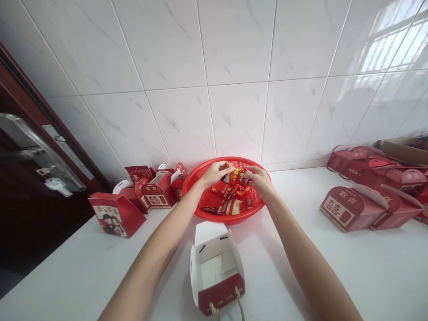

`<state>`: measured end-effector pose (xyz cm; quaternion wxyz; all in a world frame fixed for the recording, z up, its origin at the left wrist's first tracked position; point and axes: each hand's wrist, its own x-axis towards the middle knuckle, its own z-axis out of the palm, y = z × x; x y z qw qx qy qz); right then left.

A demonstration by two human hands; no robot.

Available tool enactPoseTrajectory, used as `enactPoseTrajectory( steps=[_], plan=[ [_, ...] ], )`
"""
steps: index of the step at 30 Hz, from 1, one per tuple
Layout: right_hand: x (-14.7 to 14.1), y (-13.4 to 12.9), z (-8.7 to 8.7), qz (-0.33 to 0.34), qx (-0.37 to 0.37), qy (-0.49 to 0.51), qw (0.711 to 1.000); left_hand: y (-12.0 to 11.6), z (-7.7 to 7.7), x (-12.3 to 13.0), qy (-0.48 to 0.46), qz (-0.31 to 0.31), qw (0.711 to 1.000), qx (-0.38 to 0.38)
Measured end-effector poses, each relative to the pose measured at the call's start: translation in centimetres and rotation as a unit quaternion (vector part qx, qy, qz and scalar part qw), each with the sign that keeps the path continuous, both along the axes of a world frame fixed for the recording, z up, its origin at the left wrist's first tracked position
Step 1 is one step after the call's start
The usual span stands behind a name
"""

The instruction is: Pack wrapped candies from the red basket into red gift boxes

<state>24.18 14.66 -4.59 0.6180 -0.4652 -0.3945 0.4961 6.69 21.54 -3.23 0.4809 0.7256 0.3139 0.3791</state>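
A red oval plastic basket (pixel 230 218) holds a small heap of red wrapped candies (pixel 230 192), some with gold or cream patches. Both of my hands reach into its far part. My left hand (pixel 216 174) is closed, its thumb and fingers pinching a wrapped candy. Across from it, my right hand (pixel 261 180) has its thumb and fingertips closed on another wrapped candy at the top of the heap. In front of the basket, between my forearms, stands an open gift box (pixel 221 295), white inside, with dark red outside and rope handles; nothing lies in it.
Several red gift boxes (pixel 155 195) stand on the left of the white table (pixel 287 276), one with a printed couple (pixel 113 218). More red boxes (pixel 354 207) are grouped at the right. A tiled wall (pixel 237 120) rises behind; a door handle with keys (pixel 58 185) is left.
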Motion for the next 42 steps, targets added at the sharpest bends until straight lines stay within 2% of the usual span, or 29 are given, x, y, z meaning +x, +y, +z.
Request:
enactPoseTrajectory(
  steps=[6, 23, 29, 31, 33, 37, 39, 42],
  plan=[
    [0.0, 0.0, 0.0, -0.003, 0.001, -0.001, 1.0, 0.0, 0.0, 0.0, 0.012, 0.016, 1.0, 0.003],
    [0.0, 0.1, -0.3, 0.014, 0.019, 0.001, 1.0, -0.6, 0.4, -0.2, 0.063, 0.008, 0.998, -0.022],
    [0.3, 0.9, -0.9, -0.032, 0.04, 0.028, 0.998, 0.5, 0.6, -0.4, 0.135, 0.053, 0.989, -0.025],
    [0.4, 1.2, -1.0, -0.052, 0.046, 0.039, 0.997, 1.0, 0.5, -1.0, 0.202, 0.058, 0.977, -0.042],
    [0.5, 1.4, -1.1, -0.063, 0.048, 0.046, 0.996, 1.2, 0.2, -1.9, 0.295, 0.045, 0.952, -0.062],
    [0.3, 1.3, -0.9, -0.061, 0.047, 0.057, 0.995, 0.2, -0.5, -3.4, 0.479, -0.039, 0.871, -0.103],
    [0.2, 1.2, -0.7, -0.059, 0.046, 0.061, 0.995, -0.4, -0.7, -3.6, 0.531, -0.086, 0.834, -0.122],
    [0.1, 1.0, -0.5, -0.06, 0.043, 0.066, 0.995, -0.9, -0.9, -3.2, 0.562, -0.141, 0.803, -0.139]
  ],
)
